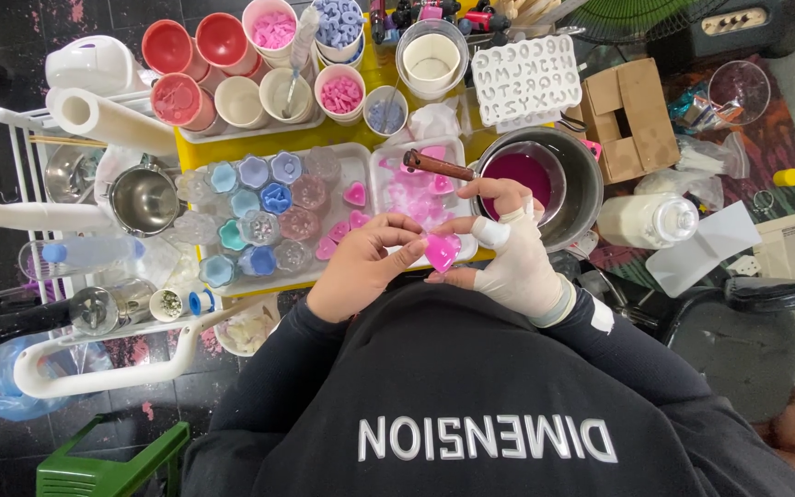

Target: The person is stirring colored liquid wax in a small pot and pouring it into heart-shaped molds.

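Both hands meet on a small pink heart mould (441,251): our left hand (361,267) pinches its edge while our bandaged right hand (512,253) grips it, just above a white tray (457,152) of pink hearts. Beside it stands a steel pot (583,179) of purple liquid.

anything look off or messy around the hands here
Nothing is spilled or broken. The right hand is wrapped in white bandage. Both it and the left hand pinch a pink heart mould. The moulds in the tray lie loosely.

Open brown cardboard box (630,115) right of pot (581,175)
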